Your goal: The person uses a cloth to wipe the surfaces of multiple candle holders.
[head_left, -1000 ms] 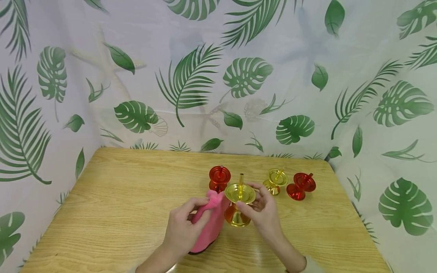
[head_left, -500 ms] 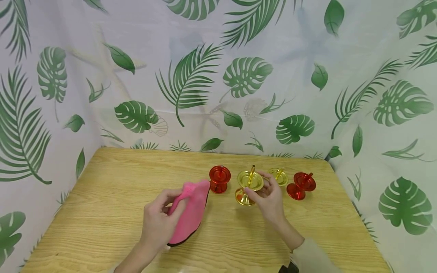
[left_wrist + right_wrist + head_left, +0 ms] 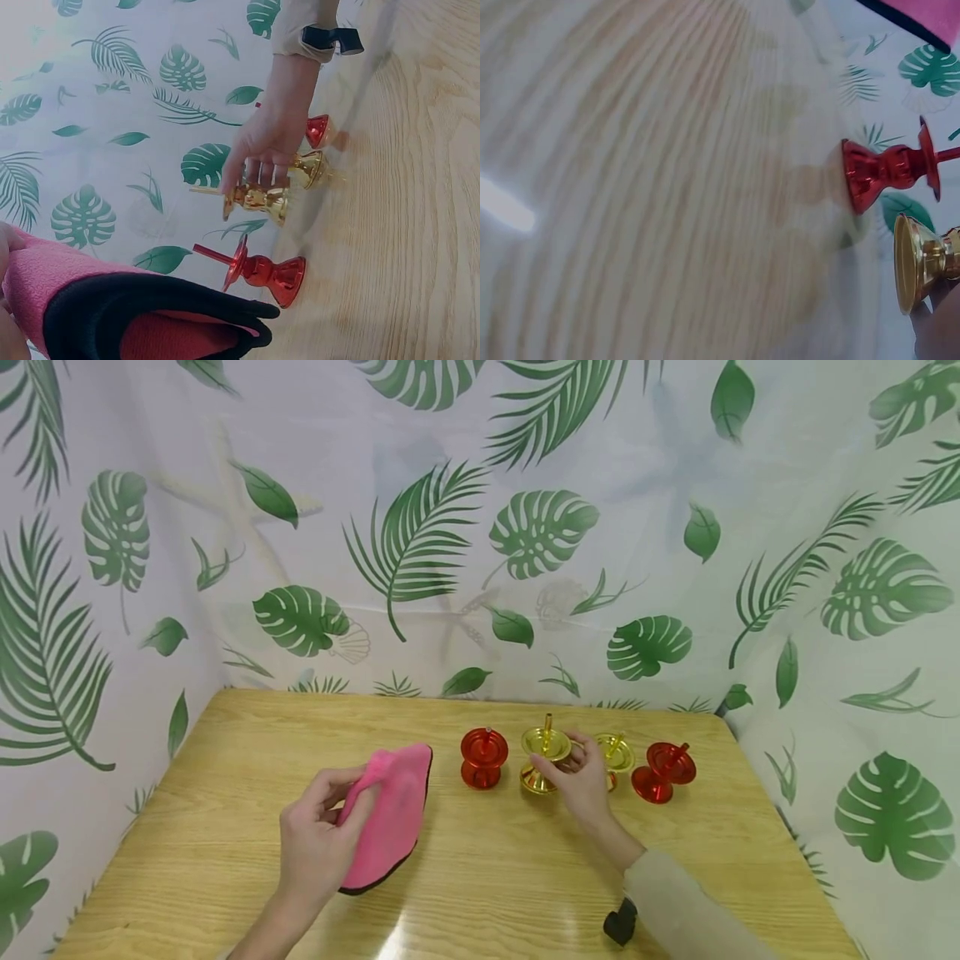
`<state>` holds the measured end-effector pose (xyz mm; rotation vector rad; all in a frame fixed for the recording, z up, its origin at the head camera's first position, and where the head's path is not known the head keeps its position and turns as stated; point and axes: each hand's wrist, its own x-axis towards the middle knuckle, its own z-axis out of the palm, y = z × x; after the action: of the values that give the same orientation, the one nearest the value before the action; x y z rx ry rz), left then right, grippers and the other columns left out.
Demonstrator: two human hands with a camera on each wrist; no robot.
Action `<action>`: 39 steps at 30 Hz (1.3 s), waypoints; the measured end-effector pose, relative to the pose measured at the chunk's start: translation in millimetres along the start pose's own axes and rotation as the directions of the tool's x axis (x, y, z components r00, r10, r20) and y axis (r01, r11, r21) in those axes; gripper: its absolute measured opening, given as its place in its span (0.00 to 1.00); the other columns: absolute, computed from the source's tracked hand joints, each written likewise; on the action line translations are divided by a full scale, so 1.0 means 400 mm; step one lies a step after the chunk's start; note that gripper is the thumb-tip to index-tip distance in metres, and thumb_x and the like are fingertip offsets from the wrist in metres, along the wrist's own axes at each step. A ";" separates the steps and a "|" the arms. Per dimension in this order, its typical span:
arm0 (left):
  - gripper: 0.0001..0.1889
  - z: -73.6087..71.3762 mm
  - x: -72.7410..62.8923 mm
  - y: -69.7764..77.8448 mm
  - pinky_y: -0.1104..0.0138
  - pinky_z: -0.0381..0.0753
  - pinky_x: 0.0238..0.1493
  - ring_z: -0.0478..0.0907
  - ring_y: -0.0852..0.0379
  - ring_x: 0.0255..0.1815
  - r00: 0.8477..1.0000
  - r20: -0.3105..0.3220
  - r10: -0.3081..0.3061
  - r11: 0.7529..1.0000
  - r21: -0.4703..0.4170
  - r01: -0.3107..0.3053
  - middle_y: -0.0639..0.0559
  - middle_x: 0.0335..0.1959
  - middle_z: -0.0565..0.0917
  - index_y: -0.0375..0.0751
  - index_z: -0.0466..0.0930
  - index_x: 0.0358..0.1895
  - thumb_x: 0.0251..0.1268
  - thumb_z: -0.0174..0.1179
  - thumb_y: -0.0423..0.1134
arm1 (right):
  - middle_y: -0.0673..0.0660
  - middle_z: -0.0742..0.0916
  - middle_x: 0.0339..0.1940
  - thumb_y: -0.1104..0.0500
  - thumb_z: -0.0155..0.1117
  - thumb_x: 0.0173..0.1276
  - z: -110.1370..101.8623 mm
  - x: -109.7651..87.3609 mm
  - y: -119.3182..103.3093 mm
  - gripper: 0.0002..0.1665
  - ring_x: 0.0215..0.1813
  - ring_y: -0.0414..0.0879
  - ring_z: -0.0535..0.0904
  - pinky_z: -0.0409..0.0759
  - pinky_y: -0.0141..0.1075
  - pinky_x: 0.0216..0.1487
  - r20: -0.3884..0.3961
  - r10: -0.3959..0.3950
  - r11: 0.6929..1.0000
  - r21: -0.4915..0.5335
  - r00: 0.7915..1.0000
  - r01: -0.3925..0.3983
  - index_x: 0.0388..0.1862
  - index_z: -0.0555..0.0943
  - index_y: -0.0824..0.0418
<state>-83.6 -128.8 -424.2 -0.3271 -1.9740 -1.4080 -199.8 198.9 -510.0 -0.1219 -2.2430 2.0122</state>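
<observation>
My left hand (image 3: 318,835) pinches a pink cloth (image 3: 393,814) with a black edge, which hangs folded over the table's left-middle part. At the back, my right hand (image 3: 585,783) grips a gold candle holder (image 3: 546,745) by its side, thumb in front. In the right wrist view the underside of that gold candle holder (image 3: 907,262) shows, so its base seems lifted or tilted. A red candle holder (image 3: 482,752) stands upright just left of it. Behind the right hand's fingers is a second gold candle holder (image 3: 619,752), partly hidden.
Farther right stands another red candle holder (image 3: 667,766). The wooden table (image 3: 480,893) ends at a white curtain (image 3: 435,643) printed with green leaves at the back and sides. A black strap piece (image 3: 621,922) hangs by the right sleeve (image 3: 686,910).
My left hand has drawn the pink cloth away to the left, off the gold candle holder. My right hand has carried that holder back and down, between the red one and the other gold one.
</observation>
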 end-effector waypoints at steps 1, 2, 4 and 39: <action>0.12 -0.001 0.000 0.000 0.81 0.81 0.24 0.84 0.83 0.40 1.000 0.000 -0.005 1.000 0.003 0.005 0.38 0.37 0.93 0.33 0.87 0.43 0.58 0.71 0.18 | 0.61 0.88 0.56 0.67 0.76 0.66 0.001 0.006 0.007 0.38 0.45 0.31 0.84 0.84 0.22 0.47 0.003 0.006 1.000 -0.007 1.000 -0.006 0.70 0.67 0.66; 0.12 -0.001 0.000 0.000 0.81 0.80 0.23 0.84 0.83 0.40 1.000 0.000 -0.011 1.000 0.004 0.011 0.38 0.37 0.93 0.33 0.87 0.43 0.58 0.71 0.18 | 0.62 0.87 0.57 0.67 0.76 0.66 0.002 0.012 0.015 0.39 0.45 0.31 0.84 0.84 0.22 0.46 0.011 0.011 1.000 -0.014 1.000 -0.011 0.71 0.66 0.66; 0.12 -0.002 0.000 -0.001 0.81 0.80 0.23 0.84 0.83 0.40 1.000 0.002 -0.017 1.000 0.008 0.017 0.38 0.37 0.93 0.33 0.87 0.43 0.58 0.71 0.19 | 0.67 0.86 0.60 0.66 0.76 0.67 0.005 0.021 0.027 0.40 0.45 0.31 0.83 0.83 0.22 0.46 0.023 0.021 0.999 -0.025 1.000 -0.020 0.71 0.65 0.66; 0.13 -0.004 -0.011 -0.027 0.82 0.81 0.24 0.84 0.84 0.41 1.000 0.000 -0.012 1.000 0.010 0.012 0.38 0.36 0.92 0.34 0.87 0.43 0.56 0.71 0.17 | 0.71 0.78 0.73 0.63 0.74 0.70 -0.002 -0.007 0.062 0.48 0.74 0.62 0.77 0.80 0.40 0.74 0.040 0.048 0.994 -0.103 0.998 -0.044 0.79 0.57 0.66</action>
<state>-85.8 -133.5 -434.6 -0.3105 -1.9857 -1.4053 -197.5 202.1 -534.5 -0.1424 -2.3908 1.9405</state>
